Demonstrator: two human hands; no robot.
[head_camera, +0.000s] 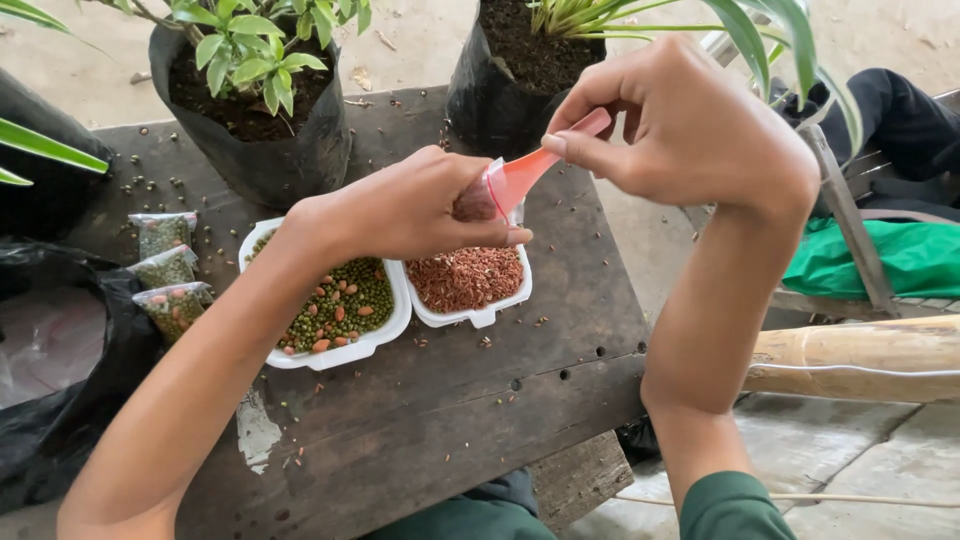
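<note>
— Red plastic spoon pinched in right hand, tipping into a small bag clamped in left hand, above the red-seed tray.

— Risk?

— Seeds may spill onto the table if the bag's mouth sags.

— What sits inside the small clear bag?
— Cannot tell; the left hand wraps it, its fingers covering most of the bag.
— And the red spoon?
— Its tip is behind the plastic, its handle end pinched under the right hand fingers.
— The tray of brown grains?
— Its far rim is hidden below the left fingers. The potted plants are cut off at the top edge.
</note>
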